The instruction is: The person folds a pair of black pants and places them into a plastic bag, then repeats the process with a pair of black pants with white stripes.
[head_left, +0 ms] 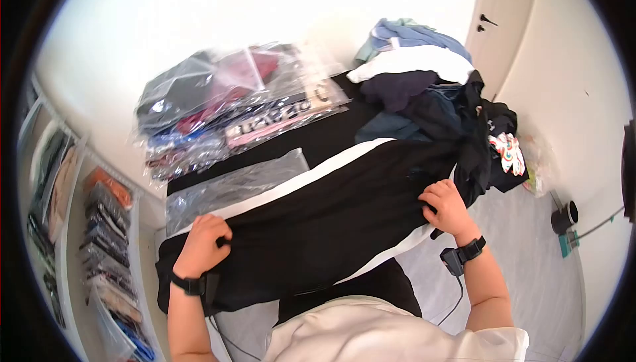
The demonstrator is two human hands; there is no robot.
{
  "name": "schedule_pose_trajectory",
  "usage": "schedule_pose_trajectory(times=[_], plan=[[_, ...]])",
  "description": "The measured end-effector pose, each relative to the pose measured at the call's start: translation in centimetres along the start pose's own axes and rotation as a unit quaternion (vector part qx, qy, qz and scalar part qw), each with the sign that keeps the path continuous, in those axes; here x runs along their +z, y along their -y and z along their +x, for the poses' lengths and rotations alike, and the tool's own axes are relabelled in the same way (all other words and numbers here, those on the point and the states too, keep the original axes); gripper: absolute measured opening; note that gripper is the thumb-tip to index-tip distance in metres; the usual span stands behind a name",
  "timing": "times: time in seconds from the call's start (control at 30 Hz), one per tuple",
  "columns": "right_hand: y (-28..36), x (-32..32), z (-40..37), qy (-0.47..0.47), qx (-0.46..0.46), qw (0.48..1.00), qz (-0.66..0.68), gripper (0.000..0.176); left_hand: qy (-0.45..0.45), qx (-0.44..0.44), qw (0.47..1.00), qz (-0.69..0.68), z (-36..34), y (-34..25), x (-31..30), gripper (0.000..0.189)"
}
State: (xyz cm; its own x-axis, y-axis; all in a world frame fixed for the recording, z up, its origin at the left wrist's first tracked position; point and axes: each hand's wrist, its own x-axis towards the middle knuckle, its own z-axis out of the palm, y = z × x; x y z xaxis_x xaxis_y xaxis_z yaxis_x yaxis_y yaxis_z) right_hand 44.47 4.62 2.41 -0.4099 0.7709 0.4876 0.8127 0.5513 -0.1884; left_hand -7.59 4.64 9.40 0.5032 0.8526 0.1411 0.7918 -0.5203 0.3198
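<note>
1. The garment lies on the table in front of me.
2. My left hand holds its left end, and my right hand holds its right end.
3. A flat bag lies just behind it.
4. Bagged clothes sit behind that, with a clothes pile to their right.

- We press our left hand and right hand onto a black garment with white stripes spread across the table.
- Bagged clothes lie at the table's far left edge; loose clothes pile at its far right.
</note>
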Motion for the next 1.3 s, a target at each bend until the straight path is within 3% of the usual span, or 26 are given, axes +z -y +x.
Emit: schedule_pose_trajectory(times=[0.1,0.17,0.23,0.3,0.43,0.53,0.63,0.7,0.83,0.9,0.97,1.0,1.03,1.1,1.2,1.3], plan=[[-0.3,-1.3,-0.3,-0.038,-0.011,0.999,-0.021,0.019,-0.026,0.063,0.997,-0.043,-0.8,-0.7,-0.7,0.022],[-0.6,-1.9,-0.3,-0.056,-0.014,0.998,-0.024,0.02,0.006,-0.019,0.995,-0.093,-2.0,-0.6,-1.1,0.021],[-1.9,-2.0,-1.0,-0.011,0.02,0.999,-0.045,0.02,-0.002,-0.035,0.998,-0.058,-2.5,-1.5,-1.6,0.018],[-2.6,-2.5,-1.0,-0.014,0.045,0.996,-0.073,0.023,0.058,-0.101,0.993,-0.035,-2.8,-2.5,-2.5,0.013],[-3.9,-3.9,-1.5,0.042,0.1,0.983,-0.145,0.034,0.017,-0.023,0.998,0.048,-3.5,-4.5,-2.6,0.013],[-3.6,-4.5,-1.0,-0.002,0.069,0.989,-0.13,0.033,0.053,-0.012,0.989,0.135,-4.1,-5.0,-3.0,0.017],[-2.8,-3.9,0.0,-0.042,0.004,0.993,-0.109,0.033,0.041,0.015,0.994,0.104,-4.7,-4.2,-1.9,0.02],[-3.0,-3.1,0.2,-0.024,0.128,0.991,-0.028,0.032,0.046,-0.019,0.994,0.094,-5.3,-4.5,-1.7,0.021],[-5.4,-2.8,0.8,-0.04,0.156,0.97,0.184,0.032,0.042,-0.104,0.992,0.052,-6.7,-5.4,-2.1,0.026],[-6.3,-2.2,1.4,-0.109,0.273,0.896,0.332,0.038,0.007,-0.101,0.993,0.067,-7.1,-6.6,-3.0,0.028],[-7.5,-2.1,2.3,-0.101,0.368,0.912,0.15,0.045,-0.027,-0.097,0.992,0.08,-7.4,-7.6,-3.5,0.031],[-7.9,-1.7,2.6,-0.053,0.391,0.915,0.09,0.041,-0.044,-0.085,0.991,0.091,-7.8,-8.0,-3.6,0.033],[-8.8,-0.8,2.4,-0.05,0.387,0.916,0.093,0.041,-0.061,-0.073,0.99,0.103,-8.2,-8.4,-3.7,0.034],[-9.7,0.4,3.1,-0.028,0.286,0.956,-0.058,0.032,-0.084,-0.081,0.984,0.134,-8.6,-9.2,-3.5,0.035],[-7.8,-2.0,5.6,-0.204,0.305,0.93,0.007,0.023,-0.128,-0.11,0.969,0.178,-9.5,-10.2,-3.7,0.036],[-5.6,-6.0,7.8,-0.34,0.225,0.913,-0.011,0.023,-0.165,-0.152,0.956,0.189,-11.4,-9.8,-3.5,0.034]])
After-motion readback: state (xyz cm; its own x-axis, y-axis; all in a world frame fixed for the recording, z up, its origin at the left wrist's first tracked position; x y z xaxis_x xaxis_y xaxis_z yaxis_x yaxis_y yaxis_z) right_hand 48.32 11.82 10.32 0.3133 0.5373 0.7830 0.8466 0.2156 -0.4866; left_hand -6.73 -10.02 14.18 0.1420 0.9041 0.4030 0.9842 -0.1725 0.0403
